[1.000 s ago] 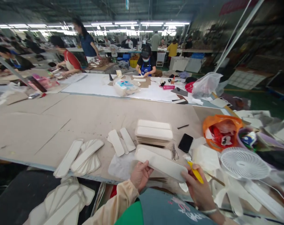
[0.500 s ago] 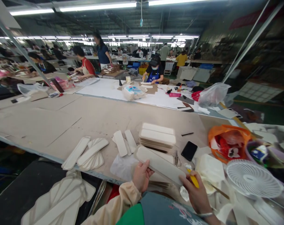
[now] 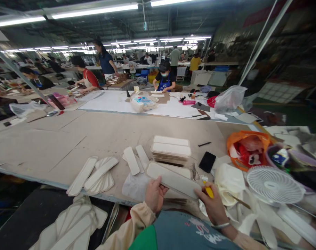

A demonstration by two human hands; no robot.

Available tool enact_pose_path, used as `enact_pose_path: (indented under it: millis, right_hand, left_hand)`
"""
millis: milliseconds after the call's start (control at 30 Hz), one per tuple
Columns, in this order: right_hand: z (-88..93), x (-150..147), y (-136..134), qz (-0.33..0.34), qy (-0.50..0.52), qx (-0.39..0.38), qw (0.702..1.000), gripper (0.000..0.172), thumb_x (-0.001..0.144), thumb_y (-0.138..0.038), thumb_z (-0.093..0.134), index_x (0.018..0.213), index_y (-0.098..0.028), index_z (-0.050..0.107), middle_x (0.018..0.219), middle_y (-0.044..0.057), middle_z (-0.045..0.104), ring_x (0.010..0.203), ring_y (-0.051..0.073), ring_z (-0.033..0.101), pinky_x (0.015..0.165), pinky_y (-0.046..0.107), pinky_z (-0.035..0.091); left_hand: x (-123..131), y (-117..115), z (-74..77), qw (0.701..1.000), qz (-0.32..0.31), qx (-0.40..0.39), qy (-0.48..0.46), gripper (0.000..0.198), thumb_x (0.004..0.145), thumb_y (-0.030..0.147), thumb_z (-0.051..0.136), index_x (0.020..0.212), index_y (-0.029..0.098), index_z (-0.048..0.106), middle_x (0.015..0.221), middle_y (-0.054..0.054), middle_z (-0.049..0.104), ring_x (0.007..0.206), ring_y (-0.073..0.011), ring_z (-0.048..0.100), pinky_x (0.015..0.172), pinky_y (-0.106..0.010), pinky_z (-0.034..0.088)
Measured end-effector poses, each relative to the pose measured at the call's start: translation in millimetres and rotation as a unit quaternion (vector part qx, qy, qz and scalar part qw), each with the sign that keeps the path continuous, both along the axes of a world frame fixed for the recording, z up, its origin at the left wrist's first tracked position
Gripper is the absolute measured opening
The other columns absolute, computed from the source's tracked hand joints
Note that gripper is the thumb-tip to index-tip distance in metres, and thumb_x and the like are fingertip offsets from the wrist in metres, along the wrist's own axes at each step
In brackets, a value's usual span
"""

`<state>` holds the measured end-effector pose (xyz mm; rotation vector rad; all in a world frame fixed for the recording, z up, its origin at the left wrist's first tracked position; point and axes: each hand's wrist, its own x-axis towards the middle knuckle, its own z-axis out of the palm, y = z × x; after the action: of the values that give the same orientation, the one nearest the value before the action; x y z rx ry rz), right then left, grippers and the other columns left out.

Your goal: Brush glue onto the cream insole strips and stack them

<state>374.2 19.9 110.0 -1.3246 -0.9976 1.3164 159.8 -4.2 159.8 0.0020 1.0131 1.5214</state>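
A long off-white panel with rounded ends point(image 3: 175, 180) slants across the front of the table. My left hand point(image 3: 155, 194) pinches its lower edge, thumb on top. My right hand point(image 3: 212, 205) grips the panel's right end and also keeps a yellow-handled tool point(image 3: 209, 190) in its fingers; the tool's working end is hard to make out. Just behind the panel rises a neat stack of similar panels point(image 3: 170, 151). Left of that lie a few shorter strips point(image 3: 131, 160) and a fanned pile of panels point(image 3: 102, 175).
To the right are a black phone point(image 3: 207, 162), a white fan point(image 3: 275, 184), an orange bag point(image 3: 249, 149) and crumpled scraps. More panels point(image 3: 69, 225) lie on a lower dark surface at left. Across the table a co-worker point(image 3: 165, 78) handles a white strip.
The whole view has shifted slightly, with things appearing further left. Both hands keep their hold on the panel, which looks nearly unmoved relative to the stack.
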Motion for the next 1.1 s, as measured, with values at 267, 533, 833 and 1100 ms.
enact_pose_path:
  millis: [267, 533, 833, 1100]
  right_hand:
    - [9.0, -3, 2, 0.011, 0.029, 0.026, 0.999, 0.042, 0.066, -0.031, 0.077, 0.089, -0.024, 0.042, 0.076, -0.004, 0.057, 0.066, 0.013, 0.054, 0.06, 0.026, 0.045]
    - [21.8, -8, 3, 0.002, -0.026, 0.032, 0.999, 0.039, 0.064, -0.032, 0.075, 0.084, -0.023, 0.043, 0.072, -0.004, 0.058, 0.062, 0.014, 0.054, 0.059, 0.028, 0.046]
    - [11.7, -6, 5, 0.025, -0.057, 0.04, 0.997, 0.036, 0.067, -0.029, 0.073, 0.086, -0.023, 0.043, 0.071, -0.006, 0.056, 0.062, 0.013, 0.053, 0.061, 0.027, 0.045]
    - [14.0, -8, 3, 0.019, -0.026, 0.022, 0.999, 0.043, 0.061, -0.035, 0.079, 0.084, -0.022, 0.045, 0.069, -0.005, 0.057, 0.063, 0.014, 0.053, 0.058, 0.026, 0.046]
  left_hand:
    - [-3, 5, -8.2, 0.999, 0.024, -0.02, 0.017, 0.007, 0.085, 0.014, 0.054, 0.088, 0.018, 0.059, 0.083, -0.003, 0.071, 0.073, -0.0136, 0.067, 0.066, -0.027, 0.056]
    - [-5, 7, -10.6, 1.0, 0.001, -0.019, 0.016, 0.014, 0.087, 0.014, 0.052, 0.09, 0.023, 0.063, 0.085, 0.0, 0.072, 0.076, -0.0124, 0.068, 0.066, -0.024, 0.056]
    - [-5, 6, -12.6, 0.999, -0.023, -0.011, 0.033, 0.017, 0.084, 0.011, 0.054, 0.093, 0.022, 0.063, 0.09, -0.001, 0.072, 0.08, -0.0122, 0.068, 0.069, -0.023, 0.055]
    - [-5, 4, -12.6, 0.999, -0.018, -0.008, 0.032, 0.008, 0.08, 0.013, 0.061, 0.084, 0.02, 0.06, 0.087, -0.002, 0.072, 0.077, -0.0136, 0.068, 0.074, -0.027, 0.054]
